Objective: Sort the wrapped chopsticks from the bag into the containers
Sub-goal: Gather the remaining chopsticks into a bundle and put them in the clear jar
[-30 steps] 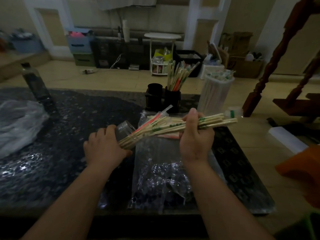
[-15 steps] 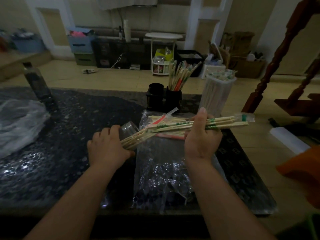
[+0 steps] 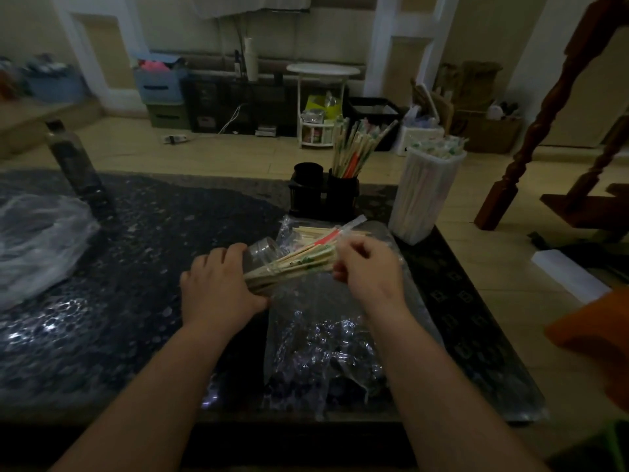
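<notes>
Right now the bundle of wrapped chopsticks (image 3: 299,264) lies slantwise just above the clear plastic bag (image 3: 306,342), held off the dark table (image 3: 136,253). The left hand (image 3: 218,287) grips its near end, fingers wrapped round it. The right hand (image 3: 369,270) is curled in at the far end, fingertips seemingly pinching a stick or two, though I cannot make out which. This looks like the picking-apart step: choosing one kind from the bunch. Next, I reckon, the chosen sticks need drawing free lengthwise and carrying to the matching container, either the black holder (image 3: 323,199) behind the bag or the tall white tub (image 3: 425,199) to its right.
</notes>
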